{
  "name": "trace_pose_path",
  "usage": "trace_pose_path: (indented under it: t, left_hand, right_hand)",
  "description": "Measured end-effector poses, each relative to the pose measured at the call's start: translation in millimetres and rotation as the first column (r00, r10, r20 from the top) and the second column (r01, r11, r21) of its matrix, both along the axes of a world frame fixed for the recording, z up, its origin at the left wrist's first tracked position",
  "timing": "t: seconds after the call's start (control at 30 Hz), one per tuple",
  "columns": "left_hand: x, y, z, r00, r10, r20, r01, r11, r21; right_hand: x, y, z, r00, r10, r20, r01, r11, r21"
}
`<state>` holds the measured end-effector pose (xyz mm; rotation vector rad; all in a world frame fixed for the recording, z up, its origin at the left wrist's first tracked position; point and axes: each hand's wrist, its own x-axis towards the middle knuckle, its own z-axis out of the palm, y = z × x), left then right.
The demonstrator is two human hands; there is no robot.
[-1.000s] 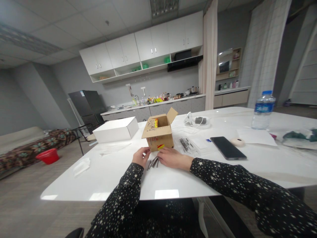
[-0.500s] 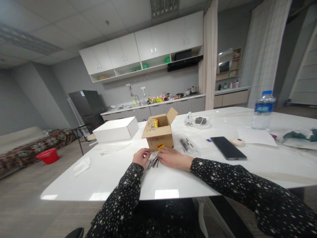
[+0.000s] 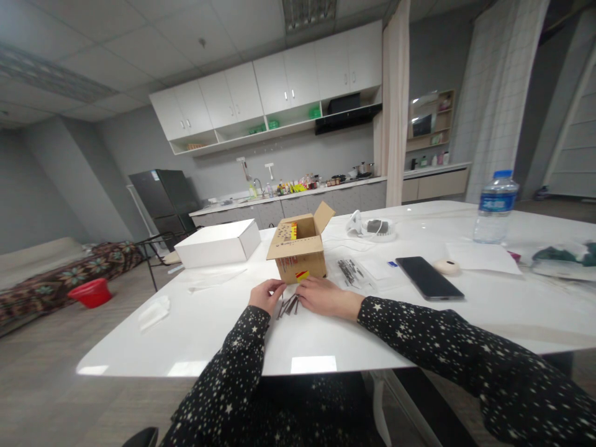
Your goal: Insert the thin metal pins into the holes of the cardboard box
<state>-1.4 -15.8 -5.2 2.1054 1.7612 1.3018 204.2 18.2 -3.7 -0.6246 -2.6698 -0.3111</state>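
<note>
Several long, thin dark nails or screws (image 3: pixel 290 305) lie in a loose bunch on the white table (image 3: pixel 223 344), between my hands. My left hand (image 3: pixel 266 295) is on their left, thumb and forefinger pinched together, with a thin dark nail-like piece showing just under the fingertips. My right hand (image 3: pixel 323 297) rests low over the bunch's right end, fingers bent and closed; what they hold is hidden. Right behind both hands stands an open cardboard box (image 3: pixel 305 267) with its flaps up and a red and yellow label.
A clear bag of small dark pieces (image 3: pixel 354 273) lies right of the box, then a black phone (image 3: pixel 428 278). A white box (image 3: pixel 216 243) stands at the left, crumpled tissue (image 3: pixel 153 312) nearer. Farther right are a white paper sheet (image 3: pixel 487 257) and a water bottle (image 3: pixel 496 208).
Both hands stay almost in place. The left fingertips have shifted very slightly, and a thin dark piece shows a little more clearly beneath them.
</note>
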Motion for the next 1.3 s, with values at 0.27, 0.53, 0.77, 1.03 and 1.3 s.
trace_pose_path:
  t: [0.27,0.53,0.77,1.03,1.3]
  left_hand:
    - [0.4,4.0,-8.2,0.996,-0.005,0.091,0.004,1.000,0.007]
    - [2.4,1.9,-8.6,0.997,0.029,0.075,-0.029,1.000,-0.002]
    - [-5.2,2.3,-1.8,0.969,0.092,0.229,-0.090,0.996,-0.018]
    - [-25.8,13.7,12.7,0.866,0.147,0.478,-0.232,0.965,0.122]
    - [-32.0,13.4,60.5,0.764,0.039,0.644,-0.301,0.904,0.302]
  right_hand:
    - [0.5,-1.4,1.9,1.000,-0.010,0.016,0.010,1.000,0.015]
    - [2.1,-3.6,4.3,1.000,-0.007,0.017,0.008,1.000,-0.024]
    - [2.8,-4.3,4.0,1.000,-0.017,0.018,0.018,1.000,-0.024]
    - [3.6,3.8,-6.8,1.000,-0.011,0.028,0.012,0.999,-0.042]
    - [5.8,7.9,-19.1,1.000,-0.010,0.026,0.012,0.998,-0.059]
